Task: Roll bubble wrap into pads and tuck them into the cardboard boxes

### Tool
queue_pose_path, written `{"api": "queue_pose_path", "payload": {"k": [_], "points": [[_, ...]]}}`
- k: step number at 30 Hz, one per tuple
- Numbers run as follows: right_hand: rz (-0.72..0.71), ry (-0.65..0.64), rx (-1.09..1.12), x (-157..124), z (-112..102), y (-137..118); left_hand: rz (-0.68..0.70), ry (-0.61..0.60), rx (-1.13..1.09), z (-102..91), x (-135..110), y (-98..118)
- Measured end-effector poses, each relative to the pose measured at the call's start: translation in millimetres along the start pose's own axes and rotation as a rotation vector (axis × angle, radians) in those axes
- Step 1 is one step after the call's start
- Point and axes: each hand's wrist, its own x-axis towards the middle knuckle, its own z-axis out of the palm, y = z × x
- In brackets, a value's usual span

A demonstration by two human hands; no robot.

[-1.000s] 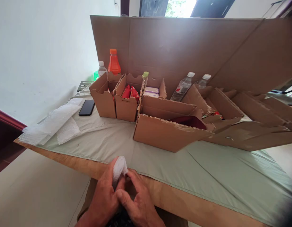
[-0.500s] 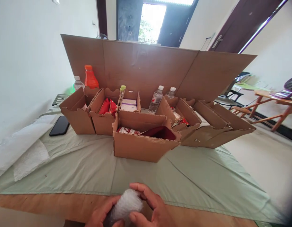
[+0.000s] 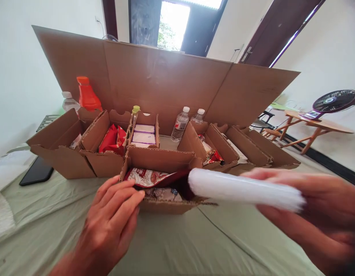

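Note:
In my right hand is a white roll of bubble wrap, gripped at its right end and blurred by motion. Its other end hangs over the right side of the front cardboard box. My left hand is closed at the front left corner of that box, fingertips over the rim; the thumb is mostly hidden. Inside the box lies a dark red printed bag, its mouth spread apart. Within or below that mouth show pale printed packaging and a small dark clip-like item.
Behind stand more cardboard boxes, holding red packets, white packs and other packages. Water bottles and an orange bottle stand before a tall cardboard panel. A black phone lies left on the green cloth.
Both hands have risen from the near table edge, where they held the bubble wrap together. The left now reaches the front box; the right carries the wrap rightward and up. The view has shifted closer.

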Motion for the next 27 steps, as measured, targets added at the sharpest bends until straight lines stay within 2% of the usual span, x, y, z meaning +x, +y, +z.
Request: {"api": "queue_pose_path", "payload": {"k": [5, 8, 11, 16, 18, 24, 27], "points": [[-0.16, -0.301, 0.015, 39, 37, -1, -0.006, 0.031, -0.057, 9.4, -19, 1], [-0.119, -0.43, 0.027, 49, 60, -5, -0.019, 0.043, -0.06, 9.3, -23, 1], [-0.126, -0.562, -0.093, 50, 77, -1, -0.039, 0.043, -0.046, 11.2, -25, -1], [-0.45, -0.759, -0.448, 50, 93, 9, -0.036, 0.043, -0.066, 15.8, -31, -3], [-0.509, -0.836, -0.54, 52, 100, 10, -0.034, 0.046, -0.084, 16.5, -32, -2], [-0.483, -0.978, -0.645, 57, 121, 12, -0.039, 0.06, -0.1, 17.2, -29, 3], [-0.488, -0.964, -0.649, 56, 114, 8, -0.036, 0.046, -0.099, 17.1, -25, 4]]}}
